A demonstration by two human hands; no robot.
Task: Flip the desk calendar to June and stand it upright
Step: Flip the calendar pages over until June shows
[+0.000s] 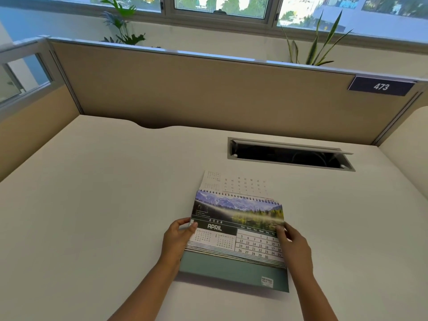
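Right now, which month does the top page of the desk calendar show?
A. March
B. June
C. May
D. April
D: the facing page of the desk calendar reads APRIL under 2026, with the left hand and right hand holding its side edges.

I saw the desk calendar (pixel 236 230) showing a blue-and-green mountain lake photo, a black band with white "APRIL" lettering, and a white date grid with black numerals. Its base was teal. The desk (pixel 104 193) looked cream, the partition (pixel 185 89) tan, its number plate (pixel 381 86) navy.
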